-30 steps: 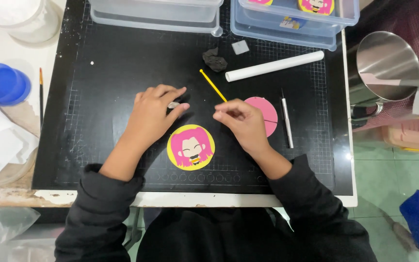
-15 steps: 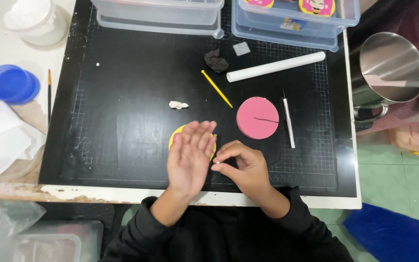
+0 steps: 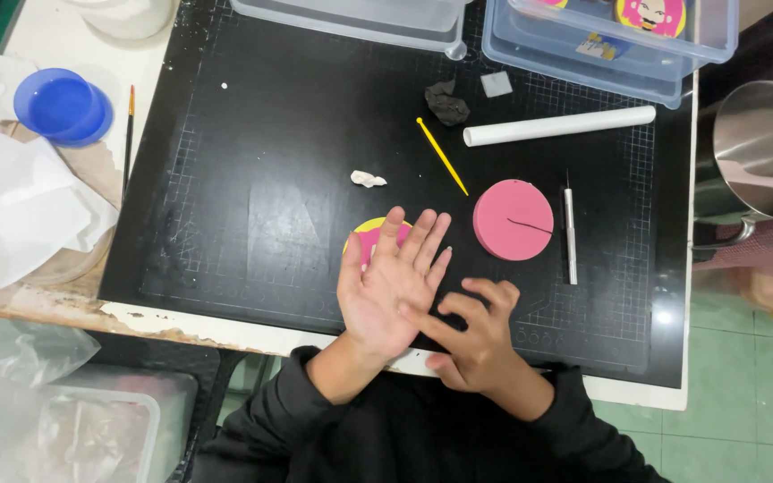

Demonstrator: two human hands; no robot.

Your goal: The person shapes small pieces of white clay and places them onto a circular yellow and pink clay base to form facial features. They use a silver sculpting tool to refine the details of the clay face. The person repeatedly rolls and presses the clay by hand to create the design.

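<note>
A small round disc (image 3: 370, 240), yellow-rimmed with pink inside, lies flat on the black mat (image 3: 252, 206) near its front edge, and most of it is hidden under the left hand (image 3: 386, 291). That hand is held palm up just above the disc, its fingers (image 3: 424, 240) spread and straight, pointing away from the body toward the back of the bench (image 3: 64, 309), so the disc lies directly beneath the fingertips and shows only to their left. The left hand grips nothing. The right hand (image 3: 471, 344) sits just to the right and nearer the body, its fingers curled, with the forefinger laid across onto the heel of the left palm; whether a bit of material is pinched or rolled between the two cannot be told. Of the two, the left hand is plainly the closer to the disc. To the right, apart from both hands, lies a larger plain pink disc (image 3: 513, 219) with a thin dark line on it, and just beside that a slim metal tool (image 3: 570, 234) running front to back. Farther back are a yellow stick (image 3: 441, 154) lying on a slant, a white scrap (image 3: 368, 179), a dark lump (image 3: 447, 102) and a white roller (image 3: 558, 125) lying crosswise. A blue cup (image 3: 63, 105) and crumpled paper (image 3: 20, 210) sit off the mat to the left.
</note>
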